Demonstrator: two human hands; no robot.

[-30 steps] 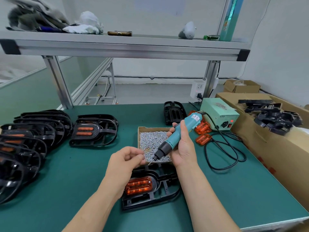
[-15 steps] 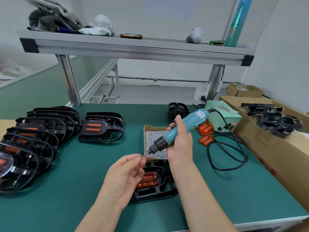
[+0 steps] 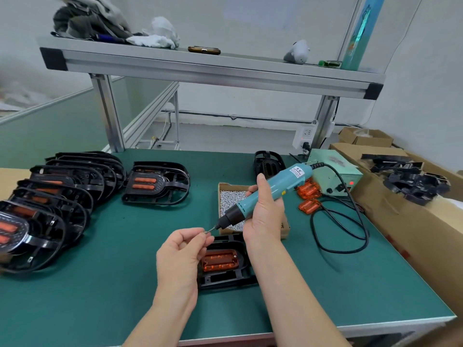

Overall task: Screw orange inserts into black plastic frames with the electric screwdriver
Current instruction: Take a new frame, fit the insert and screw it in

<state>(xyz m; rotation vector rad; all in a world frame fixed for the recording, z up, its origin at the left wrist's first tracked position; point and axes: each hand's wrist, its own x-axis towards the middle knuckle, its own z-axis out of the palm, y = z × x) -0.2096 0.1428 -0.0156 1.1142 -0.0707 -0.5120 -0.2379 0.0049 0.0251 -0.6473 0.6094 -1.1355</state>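
Observation:
My right hand [image 3: 264,216] grips the teal electric screwdriver [image 3: 270,190], tilted with its bit pointing down-left. My left hand [image 3: 184,249] pinches a small screw at the bit's tip [image 3: 209,230]. Just below my hands lies a black plastic frame [image 3: 225,279] with an orange insert [image 3: 220,260] seated in it; my left hand covers its left part. A small cardboard box of silver screws [image 3: 231,196] sits behind the screwdriver. Loose orange inserts [image 3: 309,205] lie to the right.
Several finished frames with orange inserts [image 3: 62,194] overlap along the left, one more [image 3: 156,182] beside them. The screwdriver's green power unit [image 3: 335,175] and black cable [image 3: 345,229] lie at right. A cardboard box with black frames [image 3: 413,184] borders the green table [image 3: 100,284].
My left hand rose from the screw box and brought a screw to the bit tip. The screwdriver tilted flatter toward it. The camera view shifted left and up a little.

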